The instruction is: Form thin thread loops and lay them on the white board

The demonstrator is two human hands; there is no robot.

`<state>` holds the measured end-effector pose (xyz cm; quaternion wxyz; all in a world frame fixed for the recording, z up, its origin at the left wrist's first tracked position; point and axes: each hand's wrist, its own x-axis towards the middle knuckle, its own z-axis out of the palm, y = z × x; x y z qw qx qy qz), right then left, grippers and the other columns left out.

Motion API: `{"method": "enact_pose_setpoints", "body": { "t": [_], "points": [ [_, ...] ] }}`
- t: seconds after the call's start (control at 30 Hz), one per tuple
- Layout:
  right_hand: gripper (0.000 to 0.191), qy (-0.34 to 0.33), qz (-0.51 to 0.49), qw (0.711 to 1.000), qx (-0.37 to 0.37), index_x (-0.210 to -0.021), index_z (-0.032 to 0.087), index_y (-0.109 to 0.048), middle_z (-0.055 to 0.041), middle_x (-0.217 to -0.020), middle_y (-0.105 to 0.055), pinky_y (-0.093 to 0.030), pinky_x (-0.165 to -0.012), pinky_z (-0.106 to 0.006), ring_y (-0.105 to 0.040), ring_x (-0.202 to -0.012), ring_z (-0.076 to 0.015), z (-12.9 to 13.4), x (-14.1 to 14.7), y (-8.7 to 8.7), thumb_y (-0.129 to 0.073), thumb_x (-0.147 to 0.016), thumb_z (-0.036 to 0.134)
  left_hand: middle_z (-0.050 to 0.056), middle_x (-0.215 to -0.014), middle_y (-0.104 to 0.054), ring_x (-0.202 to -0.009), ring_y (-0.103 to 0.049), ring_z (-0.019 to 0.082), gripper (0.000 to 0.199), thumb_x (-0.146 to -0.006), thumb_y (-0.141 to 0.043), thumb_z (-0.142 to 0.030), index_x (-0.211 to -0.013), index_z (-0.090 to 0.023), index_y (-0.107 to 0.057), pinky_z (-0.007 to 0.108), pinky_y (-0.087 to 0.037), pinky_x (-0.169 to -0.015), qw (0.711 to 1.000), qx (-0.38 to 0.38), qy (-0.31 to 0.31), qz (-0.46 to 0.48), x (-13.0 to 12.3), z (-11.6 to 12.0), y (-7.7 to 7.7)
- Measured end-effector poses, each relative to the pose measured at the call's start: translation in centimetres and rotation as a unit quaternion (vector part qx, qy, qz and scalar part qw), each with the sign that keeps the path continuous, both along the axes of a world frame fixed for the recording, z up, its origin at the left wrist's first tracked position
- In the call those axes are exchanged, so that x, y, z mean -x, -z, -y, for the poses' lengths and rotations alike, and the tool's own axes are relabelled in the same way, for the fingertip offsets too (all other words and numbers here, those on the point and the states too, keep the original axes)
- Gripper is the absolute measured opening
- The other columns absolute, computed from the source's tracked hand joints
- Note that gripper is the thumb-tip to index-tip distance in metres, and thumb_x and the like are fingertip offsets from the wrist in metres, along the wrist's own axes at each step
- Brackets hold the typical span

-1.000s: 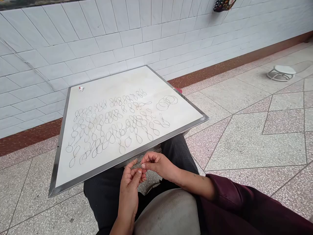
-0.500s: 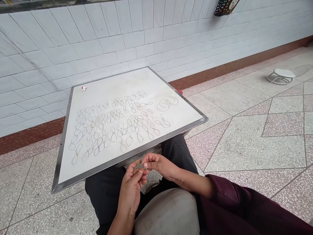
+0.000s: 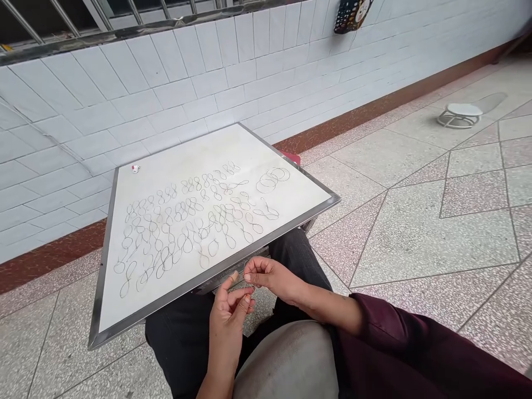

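Observation:
Above my lap, just off the table's near edge, both hands meet on a thin wire loop [image 3: 248, 286]. My right hand [image 3: 268, 277] pinches its upper part between thumb and forefinger. My left hand [image 3: 231, 310] holds the lower part between thumb and fingers, its wrapped forefinger raised. Much of the wire is hidden by the fingers. Beyond them, the white table [image 3: 174, 293] carries several rows of thin wire loops twisted into figure eights [image 3: 226, 235]. A few round wire rings [image 3: 272, 180] overlap at the table's right side.
A small red and white object [image 3: 135, 168] lies at the table's far left corner. Behind the table stands a white tiled wall [image 3: 166, 105]. A low round stool [image 3: 460, 114] is on the floor at the right. A dark patterned basket [image 3: 351, 15] hangs on the wall.
The view has tilted up and turned slightly left, so more of the barred window shows. My left fingers have shifted slightly on the wire; my right hand keeps its pinch.

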<state>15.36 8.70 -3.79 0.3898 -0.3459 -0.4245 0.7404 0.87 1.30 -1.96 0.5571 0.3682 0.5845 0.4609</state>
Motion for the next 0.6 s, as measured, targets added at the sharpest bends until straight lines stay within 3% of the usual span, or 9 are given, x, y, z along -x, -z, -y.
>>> {"method": "enact_pose_setpoints", "body": {
  "t": [0.1, 0.23, 0.3, 0.37, 0.5, 0.6],
  "points": [
    [0.047, 0.004, -0.006, 1.0, -0.001, -0.079, 0.018, -0.06, 0.0046, -0.067, -0.054, -0.034, -0.06, -0.024, -0.046, -0.061, -0.0101, -0.2, -0.3, 0.4, -0.084, -0.065, 0.056, 0.01, -0.103, -0.073, -0.083, -0.067, 0.022, 0.07, -0.082, -0.072, -0.046, -0.141, -0.02, -0.046, 0.038, -0.052, -0.081, 0.999, -0.017, 0.011, -0.036, -0.8, -0.5, 0.1],
    [0.039, 0.02, 0.039, 0.996, -0.077, -0.082, 0.017, -0.061, 0.0042, -0.068, -0.054, -0.034, -0.06, -0.023, -0.045, -0.061, -0.0096, -2.9, -2.4, 0.6, -0.079, -0.072, 0.051, 0.013, -0.113, -0.071, -0.091, -0.068, 0.025, 0.081, -0.081, -0.072, -0.051, -0.148, -0.024, -0.038, 0.04, -0.052, -0.083, 0.998, -0.029, 0.027, -0.042, -1.3, -1.5, 0.4],
    [0.033, 0.038, 0.123, 0.985, -0.112, -0.086, 0.017, -0.061, 0.005, -0.067, -0.054, -0.034, -0.059, -0.022, -0.045, -0.059, -0.0093, -5.6, -4.9, 0.2, -0.076, -0.076, 0.045, 0.014, -0.12, -0.069, -0.097, -0.068, 0.026, 0.078, -0.082, -0.07, -0.053, -0.148, -0.024, -0.038, 0.04, -0.052, -0.086, 0.997, -0.023, 0.051, -0.046, -1.1, -1.8, 0.6],
    [0.026, 0.072, 0.268, 0.951, -0.134, -0.092, 0.019, -0.058, 0.0056, -0.069, -0.057, -0.037, -0.059, -0.022, -0.048, -0.059, -0.0092, -9.0, -8.0, -0.4, -0.072, -0.079, 0.038, 0.015, -0.12, -0.069, -0.1, -0.068, 0.027, 0.074, -0.082, -0.069, -0.057, -0.143, -0.022, -0.046, 0.039, -0.052, -0.086, 0.996, -0.003, 0.067, -0.054, -0.7, -2.0, 0.9],
    [0.02, 0.096, 0.361, 0.918, -0.13, -0.085, 0.019, -0.056, 0.0045, -0.068, -0.058, -0.038, -0.058, -0.022, -0.052, -0.06, -0.0107, -15.6, -13.2, -1.1, -0.074, -0.076, 0.021, 0.014, -0.108, -0.073, -0.092, -0.07, 0.029, 0.075, -0.071, -0.074, -0.065, -0.128, -0.019, -0.059, 0.037, -0.054, -0.078, 0.997, 0.036, 0.039, -0.061, -0.3, -2.1, 2.0],
    [0.02, 0.088, 0.419, 0.894, -0.132, -0.08, 0.018, -0.058, 0.0022, -0.07, -0.061, -0.038, -0.058, -0.022, -0.055, -0.064, -0.0123, -18.8, -14.5, -0.6, -0.076, -0.072, 0.013, 0.013, -0.099, -0.075, -0.084, -0.07, 0.028, 0.081, -0.059, -0.078, -0.071, -0.12, -0.02, -0.063, 0.036, -0.054, -0.072, 0.997, 0.056, 0.016, -0.051, -0.4, -2.4, 3.2]
  ]
}}
